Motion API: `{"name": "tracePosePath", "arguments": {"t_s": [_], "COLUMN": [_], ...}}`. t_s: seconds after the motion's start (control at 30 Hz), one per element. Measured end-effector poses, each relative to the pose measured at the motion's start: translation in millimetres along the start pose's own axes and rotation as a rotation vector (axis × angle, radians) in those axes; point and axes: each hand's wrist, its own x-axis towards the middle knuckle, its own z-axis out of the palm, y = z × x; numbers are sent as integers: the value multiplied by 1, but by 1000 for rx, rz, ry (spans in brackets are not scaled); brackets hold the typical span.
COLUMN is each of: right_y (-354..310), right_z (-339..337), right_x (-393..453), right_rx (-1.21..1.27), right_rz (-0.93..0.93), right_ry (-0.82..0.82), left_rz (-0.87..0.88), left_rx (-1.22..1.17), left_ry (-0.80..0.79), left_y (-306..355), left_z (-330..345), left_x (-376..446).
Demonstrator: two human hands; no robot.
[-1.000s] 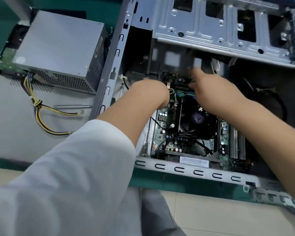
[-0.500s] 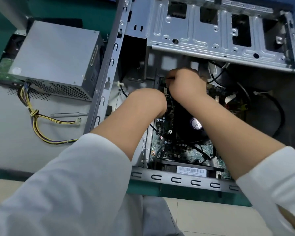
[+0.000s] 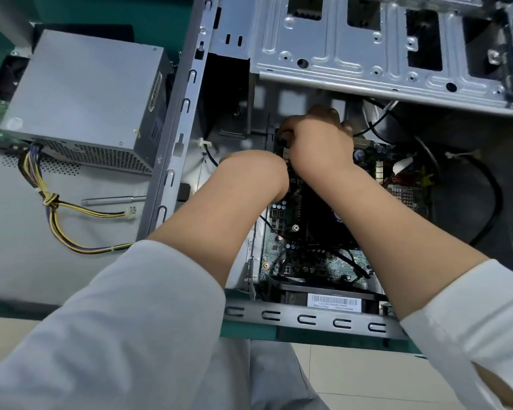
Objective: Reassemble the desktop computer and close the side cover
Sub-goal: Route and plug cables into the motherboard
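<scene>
Head view: your right hand [image 3: 317,143] curls its fingers onto the motherboard [image 3: 314,261] at frame centre inside the open case [image 3: 190,93], likely seating a connector; left hand [image 3: 258,176] grip hidden, cannot tell

- A single head-worn view, wide-angle, looking forward and steeply down from above the person's own white sleeves.
- It sits close over the open grey metal computer case [image 3: 367,69] lying on its side, its green circuit board [image 3: 317,261] near centre frame.
- The left edge takes in the grey box-shaped power supply [image 3: 83,93] on the tabletop; the bottom edge shows pale floor tiles [image 3: 353,377].
- Straight lines bow toward the frame edges.
</scene>
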Motion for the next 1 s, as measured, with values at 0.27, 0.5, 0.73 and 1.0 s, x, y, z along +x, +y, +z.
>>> {"name": "tracePosePath", "arguments": {"t_s": [0.27,0.5,0.73,1.0], "right_y": [-1,-1,-2,-1], "right_z": [3,3,7,8], "right_x": [1,2,3,4], "right_rx": [-46,-41,-76,-34], "right_rz": [5,-34,-78,-96], "right_ry": [23,11,16,16], "left_rz": [-11,-21,-26,-26], "left_rx": [4,-15,-7,-11], "left_ry": [4,6,-7,7], "left_y": [0,1,1,0], "left_z": [0,2,1,4], "left_x": [-3,-4,-1,2]}}
